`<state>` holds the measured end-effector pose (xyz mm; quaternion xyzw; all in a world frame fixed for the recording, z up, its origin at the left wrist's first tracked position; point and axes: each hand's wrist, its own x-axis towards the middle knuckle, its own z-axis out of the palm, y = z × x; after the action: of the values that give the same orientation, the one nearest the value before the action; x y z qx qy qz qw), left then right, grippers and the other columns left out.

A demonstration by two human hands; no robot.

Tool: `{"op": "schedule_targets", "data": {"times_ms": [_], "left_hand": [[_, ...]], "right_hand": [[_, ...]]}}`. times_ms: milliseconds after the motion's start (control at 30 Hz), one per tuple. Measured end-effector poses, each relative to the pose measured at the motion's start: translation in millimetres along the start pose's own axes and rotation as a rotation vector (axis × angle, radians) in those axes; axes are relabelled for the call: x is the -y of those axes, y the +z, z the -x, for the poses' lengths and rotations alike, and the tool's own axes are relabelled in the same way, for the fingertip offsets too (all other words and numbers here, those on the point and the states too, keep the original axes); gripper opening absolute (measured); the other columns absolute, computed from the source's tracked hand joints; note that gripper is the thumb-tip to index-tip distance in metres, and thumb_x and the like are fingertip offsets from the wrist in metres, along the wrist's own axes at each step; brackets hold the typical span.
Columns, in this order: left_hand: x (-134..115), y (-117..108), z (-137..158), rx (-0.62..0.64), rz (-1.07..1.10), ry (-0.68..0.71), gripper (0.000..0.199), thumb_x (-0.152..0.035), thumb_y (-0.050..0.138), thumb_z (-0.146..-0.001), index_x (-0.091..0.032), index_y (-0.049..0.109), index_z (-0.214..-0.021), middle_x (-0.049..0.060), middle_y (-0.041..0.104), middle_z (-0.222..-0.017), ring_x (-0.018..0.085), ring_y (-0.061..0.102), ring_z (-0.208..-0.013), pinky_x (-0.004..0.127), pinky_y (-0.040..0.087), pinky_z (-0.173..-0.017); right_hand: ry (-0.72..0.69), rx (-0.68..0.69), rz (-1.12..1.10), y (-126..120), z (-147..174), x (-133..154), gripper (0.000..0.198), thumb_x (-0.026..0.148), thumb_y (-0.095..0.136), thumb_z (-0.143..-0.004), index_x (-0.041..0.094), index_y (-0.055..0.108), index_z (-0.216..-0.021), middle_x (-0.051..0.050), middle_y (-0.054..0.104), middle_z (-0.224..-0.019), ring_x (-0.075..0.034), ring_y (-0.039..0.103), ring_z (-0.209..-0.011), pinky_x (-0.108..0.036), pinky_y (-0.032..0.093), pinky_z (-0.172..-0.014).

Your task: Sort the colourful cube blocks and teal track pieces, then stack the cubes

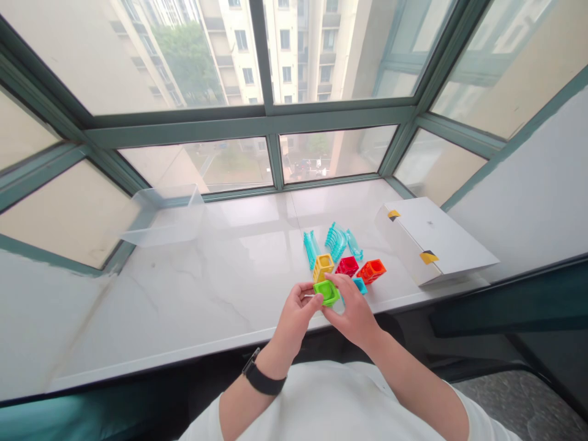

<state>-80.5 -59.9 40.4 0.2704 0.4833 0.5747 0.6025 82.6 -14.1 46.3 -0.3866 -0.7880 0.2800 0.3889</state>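
Note:
Between my hands is a green square toy block (327, 294) with a hollow top, held near the front edge of the sill. My left hand (298, 309) grips its left side, the thumb at the near corner. My right hand (353, 312) closes on its right side, fingers over the far edge. Just beyond stand a yellow block piece (323, 264), a red one (346, 266) and an orange one (372, 271). A blue block (360, 285) is partly hidden behind my right hand. Farther back lie clear turquoise curved track pieces (337, 241) and a straight turquoise piece (311, 248).
A translucent plastic bin (169, 217) stands at the back left of the white marble sill (206, 275). On the right lies a white box (436, 236) with yellow-and-black tabs. Green-framed windows (271, 119) enclose the sill. A black watch (263, 375) is on my left wrist.

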Motion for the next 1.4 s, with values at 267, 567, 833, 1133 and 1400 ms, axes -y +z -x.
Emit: {"op": "schedule_targets", "data": {"times_ms": [267,567,833,1133,1400], "left_hand": [[21,-17,-12,0.055,-0.3,0.121,0.05,-0.039,0.081,-0.084,-0.023,0.062,-0.127,0.012,0.066,-0.131,0.026,0.066,-0.119,0.045,0.057,-0.102],[56,-31,-34,0.116,-0.76,0.389,0.069,-0.02,0.081,-0.08,-0.029,0.051,-0.142,0.009,0.059,-0.144,0.028,0.055,-0.138,0.054,0.047,-0.117],[72,-28,-49,0.127,-0.79,0.366,0.066,-0.023,0.081,-0.081,-0.028,0.052,-0.141,0.009,0.062,-0.141,0.028,0.059,-0.134,0.052,0.047,-0.117],[66,-23,-53,0.154,-0.769,0.321,0.045,-0.02,0.073,-0.086,-0.027,0.063,-0.129,0.006,0.073,-0.129,0.025,0.068,-0.122,0.046,0.051,-0.111],[64,-23,-53,0.152,-0.775,0.324,0.049,-0.013,0.072,-0.082,-0.028,0.066,-0.129,0.005,0.074,-0.13,0.025,0.069,-0.122,0.045,0.052,-0.111]], "right_hand": [[0.033,-0.075,0.135,-31,-1,-22,0.054,0.03,0.07,-0.089,0.028,0.053,-0.14,-0.01,0.066,-0.129,-0.033,0.062,-0.122,-0.052,0.051,-0.107],[0.08,-0.084,0.231,-38,4,-41,0.046,0.034,0.071,-0.089,0.026,0.057,-0.133,-0.01,0.068,-0.123,-0.033,0.063,-0.117,-0.052,0.051,-0.103],[0.045,-0.075,0.266,-30,5,-39,0.047,0.033,0.072,-0.087,0.025,0.059,-0.132,-0.01,0.07,-0.125,-0.033,0.065,-0.117,-0.051,0.051,-0.103],[0.03,-0.057,0.306,-16,4,-42,0.048,0.032,0.075,-0.084,0.024,0.06,-0.13,-0.011,0.071,-0.124,-0.034,0.064,-0.119,-0.052,0.047,-0.103],[0.02,-0.038,0.354,-7,4,-46,0.049,0.033,0.074,-0.084,0.024,0.062,-0.131,-0.01,0.072,-0.125,-0.034,0.063,-0.121,-0.051,0.045,-0.105]]}}
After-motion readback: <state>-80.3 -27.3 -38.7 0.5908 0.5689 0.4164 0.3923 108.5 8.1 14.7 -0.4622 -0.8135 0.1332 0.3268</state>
